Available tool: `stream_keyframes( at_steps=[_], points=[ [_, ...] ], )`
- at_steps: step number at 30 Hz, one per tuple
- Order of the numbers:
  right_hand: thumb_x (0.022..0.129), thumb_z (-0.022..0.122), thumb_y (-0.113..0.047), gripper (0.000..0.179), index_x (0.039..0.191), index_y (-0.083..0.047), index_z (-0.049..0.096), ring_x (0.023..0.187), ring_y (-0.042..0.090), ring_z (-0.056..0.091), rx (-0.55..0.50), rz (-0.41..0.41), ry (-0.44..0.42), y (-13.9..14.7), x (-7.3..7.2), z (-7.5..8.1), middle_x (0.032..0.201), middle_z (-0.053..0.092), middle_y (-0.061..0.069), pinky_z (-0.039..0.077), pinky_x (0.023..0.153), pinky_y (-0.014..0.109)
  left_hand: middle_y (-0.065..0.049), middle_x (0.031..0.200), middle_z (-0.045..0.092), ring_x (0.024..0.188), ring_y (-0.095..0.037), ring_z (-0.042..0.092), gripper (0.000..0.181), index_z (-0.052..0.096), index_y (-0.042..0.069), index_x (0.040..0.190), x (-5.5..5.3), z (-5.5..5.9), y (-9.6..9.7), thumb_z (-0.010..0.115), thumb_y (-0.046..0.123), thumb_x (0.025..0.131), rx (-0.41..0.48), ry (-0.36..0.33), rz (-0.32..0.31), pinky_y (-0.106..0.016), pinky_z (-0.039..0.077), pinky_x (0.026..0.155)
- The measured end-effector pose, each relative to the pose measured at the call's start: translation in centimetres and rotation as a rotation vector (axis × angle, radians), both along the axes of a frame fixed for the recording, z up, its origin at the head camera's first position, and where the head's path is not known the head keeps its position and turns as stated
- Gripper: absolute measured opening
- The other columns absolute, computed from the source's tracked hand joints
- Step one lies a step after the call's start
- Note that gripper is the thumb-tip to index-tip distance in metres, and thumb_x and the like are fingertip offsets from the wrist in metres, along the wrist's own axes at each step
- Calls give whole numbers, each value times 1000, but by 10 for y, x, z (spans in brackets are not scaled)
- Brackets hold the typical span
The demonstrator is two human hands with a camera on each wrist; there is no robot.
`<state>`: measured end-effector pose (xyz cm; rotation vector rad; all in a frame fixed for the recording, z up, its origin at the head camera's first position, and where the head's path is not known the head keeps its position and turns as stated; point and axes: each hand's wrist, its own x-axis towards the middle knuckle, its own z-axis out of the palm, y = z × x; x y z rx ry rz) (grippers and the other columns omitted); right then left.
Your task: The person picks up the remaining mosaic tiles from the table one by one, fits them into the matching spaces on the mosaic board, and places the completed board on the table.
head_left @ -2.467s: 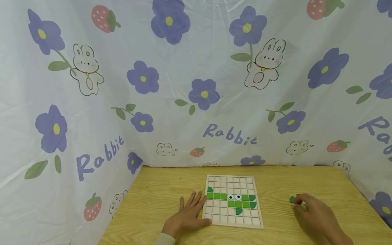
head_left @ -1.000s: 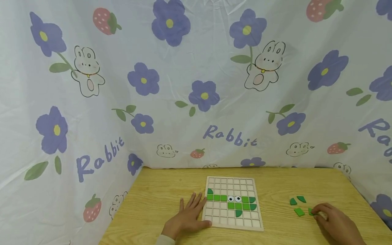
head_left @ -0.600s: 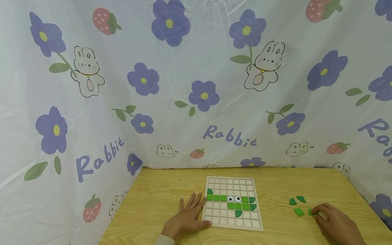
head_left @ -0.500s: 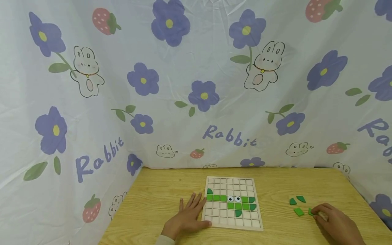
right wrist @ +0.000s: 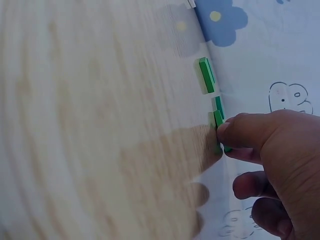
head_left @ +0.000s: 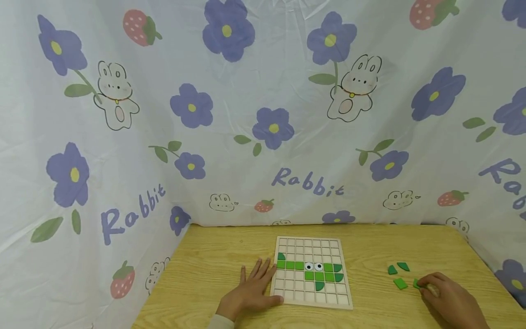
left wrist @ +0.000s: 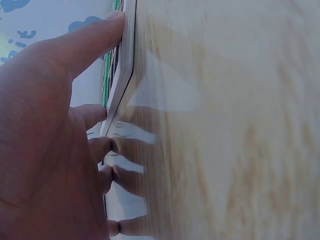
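Note:
A pale wooden grid board lies mid-table, with light-green square tiles, dark-green quarter-round tiles and two round-eye tiles set in its cells. Spread flat at its left side is my left hand, the thumb at the near left corner and fingertips along the edge. My right hand, well right of the board, pinches a green tile between thumb and forefinger, covering most of it. The right wrist view shows this green tile at the fingertips, close to the table surface.
Left of the right hand lie a loose light-green square tile and two loose dark-green tiles. The wooden table ends at a white patterned curtain behind and at the left.
From 2.5 s ago, my right hand has moved right and nearer, from over the loose tiles to the green tile it pinches, uncovering the others. It stays there over the last second; my left hand remains put.

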<state>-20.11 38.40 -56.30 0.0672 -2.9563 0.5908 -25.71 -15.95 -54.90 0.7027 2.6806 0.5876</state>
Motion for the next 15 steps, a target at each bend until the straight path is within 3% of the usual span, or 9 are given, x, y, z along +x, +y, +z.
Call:
stream_keyframes(
  at_steps=[9, 15],
  points=[
    [89, 83, -15, 12, 98, -21, 79, 80, 19, 70, 11, -1, 26, -6, 0, -1, 111, 73, 4, 60, 67, 47, -10, 182, 8, 168, -41, 2, 97, 19, 21, 173, 0, 2, 1, 60, 68, 100, -13, -11, -1, -81, -5, 124],
    [88, 85, -16, 13, 98, -22, 79, 85, 24, 73, 12, 5, 43, -12, 0, -1, 111, 72, 3, 61, 70, 51, -10, 181, 8, 168, -41, 2, 97, 19, 21, 173, 1, 1, 0, 60, 69, 100, -25, -1, -4, -81, -4, 124]
  ],
)
